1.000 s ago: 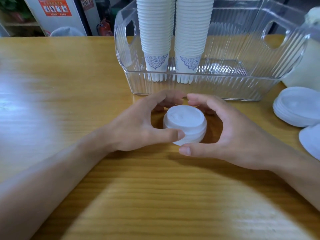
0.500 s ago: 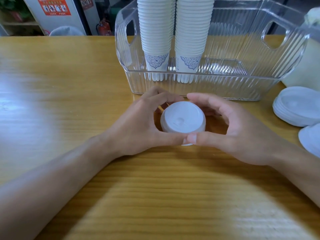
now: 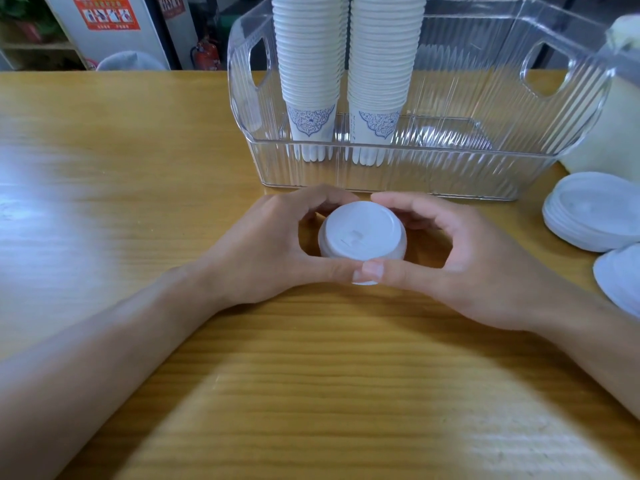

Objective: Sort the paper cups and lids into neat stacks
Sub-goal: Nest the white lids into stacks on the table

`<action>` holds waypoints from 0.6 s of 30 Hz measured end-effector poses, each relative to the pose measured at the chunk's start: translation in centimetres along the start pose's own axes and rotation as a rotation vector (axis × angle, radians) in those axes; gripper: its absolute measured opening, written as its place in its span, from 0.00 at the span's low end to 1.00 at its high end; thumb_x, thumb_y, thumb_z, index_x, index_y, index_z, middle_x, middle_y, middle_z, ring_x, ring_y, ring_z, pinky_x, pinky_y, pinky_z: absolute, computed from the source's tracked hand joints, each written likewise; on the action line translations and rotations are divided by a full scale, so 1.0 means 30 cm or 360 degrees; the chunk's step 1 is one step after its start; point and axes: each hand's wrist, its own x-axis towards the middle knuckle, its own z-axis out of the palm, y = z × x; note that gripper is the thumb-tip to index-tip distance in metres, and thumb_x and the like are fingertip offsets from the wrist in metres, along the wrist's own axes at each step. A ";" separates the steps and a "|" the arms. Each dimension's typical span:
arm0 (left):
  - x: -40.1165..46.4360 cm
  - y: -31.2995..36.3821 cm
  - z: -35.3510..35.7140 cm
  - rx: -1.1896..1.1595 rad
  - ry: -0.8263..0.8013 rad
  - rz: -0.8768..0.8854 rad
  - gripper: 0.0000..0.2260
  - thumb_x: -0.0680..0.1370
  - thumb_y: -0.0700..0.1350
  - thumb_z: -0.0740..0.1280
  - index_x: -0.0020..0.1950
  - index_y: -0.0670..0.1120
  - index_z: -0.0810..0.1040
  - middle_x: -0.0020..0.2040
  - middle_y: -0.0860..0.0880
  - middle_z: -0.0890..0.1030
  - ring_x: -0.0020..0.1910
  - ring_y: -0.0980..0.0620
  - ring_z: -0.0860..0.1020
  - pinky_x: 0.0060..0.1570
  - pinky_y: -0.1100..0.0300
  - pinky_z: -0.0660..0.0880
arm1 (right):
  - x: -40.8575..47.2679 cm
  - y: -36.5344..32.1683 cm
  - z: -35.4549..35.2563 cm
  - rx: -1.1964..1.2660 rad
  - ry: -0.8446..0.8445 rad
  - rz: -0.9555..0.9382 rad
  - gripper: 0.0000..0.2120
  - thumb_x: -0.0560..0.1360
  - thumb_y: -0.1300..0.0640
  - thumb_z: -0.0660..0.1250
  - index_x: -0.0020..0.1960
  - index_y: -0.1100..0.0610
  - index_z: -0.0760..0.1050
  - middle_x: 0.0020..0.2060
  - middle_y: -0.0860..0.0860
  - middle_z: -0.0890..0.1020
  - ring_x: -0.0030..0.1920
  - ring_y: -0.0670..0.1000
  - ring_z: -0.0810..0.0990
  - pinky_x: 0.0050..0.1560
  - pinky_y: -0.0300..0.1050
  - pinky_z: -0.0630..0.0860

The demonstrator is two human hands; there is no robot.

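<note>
We curl the fingers (image 3: 332, 197) of our left hand (image 3: 263, 251) and right hand (image 3: 464, 265) around a short lid stack (image 3: 362, 233) on the desk (image 3: 138, 168). The clear bin (image 3: 450, 168) holding two cup stacks (image 3: 310, 64) stands just behind; loose lids (image 3: 595, 213) lie to the right.

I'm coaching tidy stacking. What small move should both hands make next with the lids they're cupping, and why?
Probably lift the lid stack and carry it to the clear bin. The left hand and right hand already grip it squared up, and free space shows beside the cup stacks.
</note>
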 end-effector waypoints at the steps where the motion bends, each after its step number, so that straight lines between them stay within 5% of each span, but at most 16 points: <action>1: 0.001 -0.004 -0.001 0.0018 -0.0010 0.0007 0.30 0.67 0.61 0.79 0.67 0.56 0.79 0.60 0.65 0.82 0.62 0.65 0.78 0.63 0.69 0.71 | 0.000 -0.002 0.000 -0.0016 -0.0002 -0.0003 0.37 0.62 0.31 0.74 0.69 0.39 0.74 0.62 0.28 0.78 0.64 0.29 0.73 0.61 0.24 0.68; 8: 0.011 -0.026 -0.020 0.0147 -0.0215 0.0017 0.31 0.70 0.67 0.74 0.72 0.64 0.73 0.67 0.67 0.75 0.71 0.67 0.68 0.72 0.68 0.62 | 0.008 0.011 0.007 -0.0124 0.0043 0.0016 0.38 0.67 0.29 0.69 0.73 0.43 0.74 0.64 0.31 0.76 0.69 0.33 0.69 0.70 0.35 0.65; 14: 0.002 -0.034 -0.006 0.0209 -0.0109 0.0002 0.37 0.65 0.65 0.78 0.72 0.60 0.72 0.63 0.69 0.75 0.67 0.68 0.70 0.66 0.74 0.64 | 0.004 0.016 0.014 -0.0226 0.0024 0.0029 0.41 0.69 0.28 0.64 0.78 0.43 0.66 0.63 0.27 0.71 0.69 0.31 0.65 0.63 0.23 0.61; 18: 0.006 -0.012 0.020 0.0314 -0.0014 0.0031 0.35 0.66 0.67 0.77 0.69 0.59 0.73 0.59 0.67 0.76 0.63 0.64 0.72 0.65 0.69 0.67 | -0.008 0.008 0.026 -0.0085 0.0207 0.0043 0.39 0.71 0.30 0.64 0.79 0.43 0.64 0.68 0.34 0.74 0.69 0.33 0.69 0.61 0.26 0.65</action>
